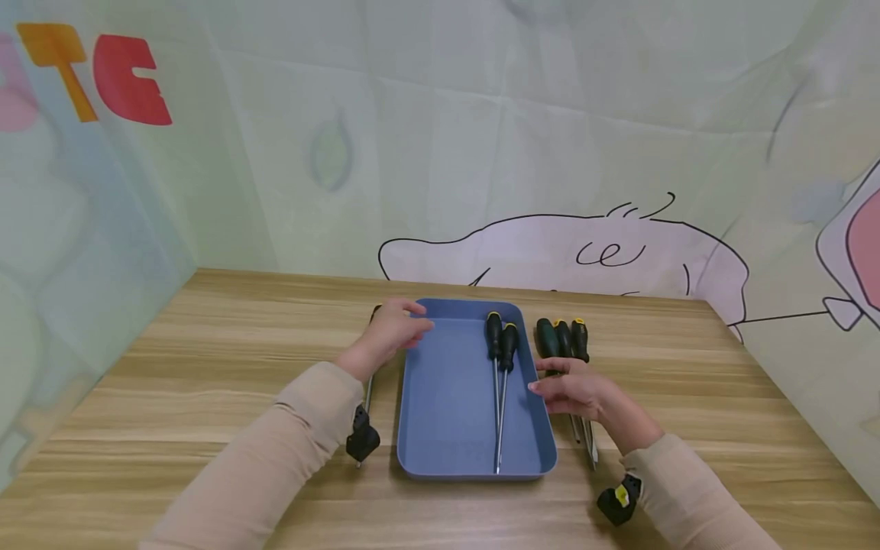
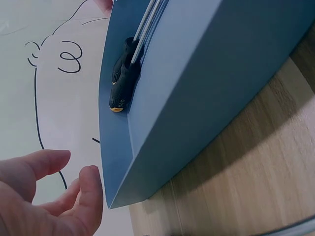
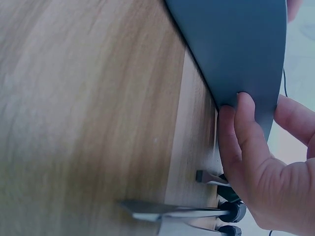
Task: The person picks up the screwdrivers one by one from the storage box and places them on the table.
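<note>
A blue rectangular tray [image 1: 447, 412] sits on the wooden table, with two black-handled screwdrivers [image 1: 506, 351] lying along its right side. My left hand [image 1: 390, 334] hovers at the tray's far left corner, thumb and fingers apart; in the left wrist view its fingertips are right by that corner. My right hand [image 1: 574, 389] holds the tray's right wall, fingers [image 3: 246, 110] against the outside and thumb at the rim. Beneath the left forearm lies another screwdriver [image 1: 369, 393], partly hidden. Several screwdrivers [image 1: 564, 336] lie right of the tray, partly covered by my right hand.
The wooden table [image 1: 206, 344] extends to both sides of the tray. Behind it hangs a printed cloth backdrop [image 1: 447, 153] with cartoon drawings. A black wrist camera [image 1: 362, 437] sits on the left sleeve, another camera [image 1: 619, 500] on the right.
</note>
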Motion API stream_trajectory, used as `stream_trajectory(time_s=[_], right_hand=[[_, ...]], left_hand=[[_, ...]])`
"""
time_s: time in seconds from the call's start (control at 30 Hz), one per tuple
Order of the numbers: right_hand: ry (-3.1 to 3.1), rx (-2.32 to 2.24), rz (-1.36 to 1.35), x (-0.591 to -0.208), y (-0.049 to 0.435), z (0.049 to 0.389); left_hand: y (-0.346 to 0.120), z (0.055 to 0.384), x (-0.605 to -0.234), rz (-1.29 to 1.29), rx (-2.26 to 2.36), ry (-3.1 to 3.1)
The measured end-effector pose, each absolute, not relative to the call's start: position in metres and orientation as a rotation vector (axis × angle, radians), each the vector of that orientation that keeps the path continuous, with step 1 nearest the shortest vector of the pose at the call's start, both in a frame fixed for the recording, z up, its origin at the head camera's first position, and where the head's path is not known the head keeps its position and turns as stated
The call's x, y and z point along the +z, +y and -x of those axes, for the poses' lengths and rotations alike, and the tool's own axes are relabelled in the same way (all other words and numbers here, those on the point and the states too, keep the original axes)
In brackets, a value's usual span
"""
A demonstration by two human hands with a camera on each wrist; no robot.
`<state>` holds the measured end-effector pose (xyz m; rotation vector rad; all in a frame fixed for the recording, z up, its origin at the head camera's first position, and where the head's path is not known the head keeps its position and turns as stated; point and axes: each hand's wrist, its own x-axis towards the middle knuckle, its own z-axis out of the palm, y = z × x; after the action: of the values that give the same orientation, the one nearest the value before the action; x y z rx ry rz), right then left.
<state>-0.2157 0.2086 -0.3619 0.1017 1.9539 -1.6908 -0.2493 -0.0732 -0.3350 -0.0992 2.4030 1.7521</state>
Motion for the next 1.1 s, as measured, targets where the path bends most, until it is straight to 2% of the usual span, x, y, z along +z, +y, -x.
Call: stream_trajectory(time_s=[1.1], right_hand=[[1.949,-1.693,-0.105,-0.361,0.207,0.215]], left_hand=[[-0.045,0.249,-0.343,0.071,1.757,2.326]])
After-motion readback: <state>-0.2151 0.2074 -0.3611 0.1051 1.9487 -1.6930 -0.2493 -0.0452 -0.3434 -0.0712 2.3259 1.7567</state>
